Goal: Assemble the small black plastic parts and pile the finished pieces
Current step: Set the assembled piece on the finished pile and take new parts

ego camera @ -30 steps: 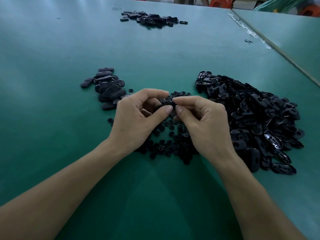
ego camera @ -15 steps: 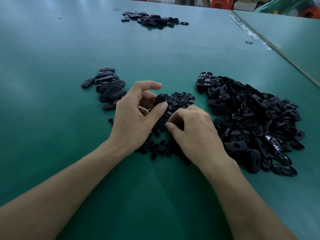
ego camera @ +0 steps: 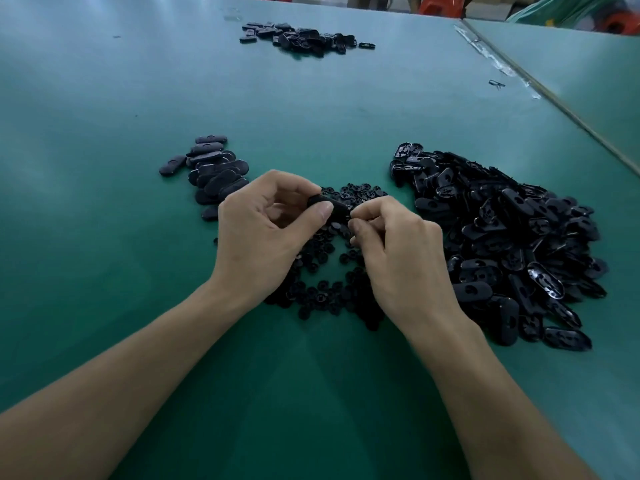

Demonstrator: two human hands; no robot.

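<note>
My left hand (ego camera: 263,230) pinches a black oval shell (ego camera: 332,205) between thumb and fingers, just above the table. My right hand (ego camera: 398,251) meets the shell's right end with curled fingertips; a small black piece seems pinched there, mostly hidden. Under both hands lies a scatter of small round black parts (ego camera: 325,292). A big heap of loose oval shells (ego camera: 512,237) sits to the right. A smaller pile of finished ovals (ego camera: 211,171) lies to the left, beyond my left hand.
The work lies on a green table (ego camera: 104,271). Another pile of black parts (ego camera: 301,36) sits at the far edge. A seam with tape (ego camera: 498,64) runs along the right, with a small clip (ego camera: 496,84) beside it.
My right hand has come up from the round parts on the table and returned to the shell's end. My left hand has kept hold of the shell, lifting it slightly.
</note>
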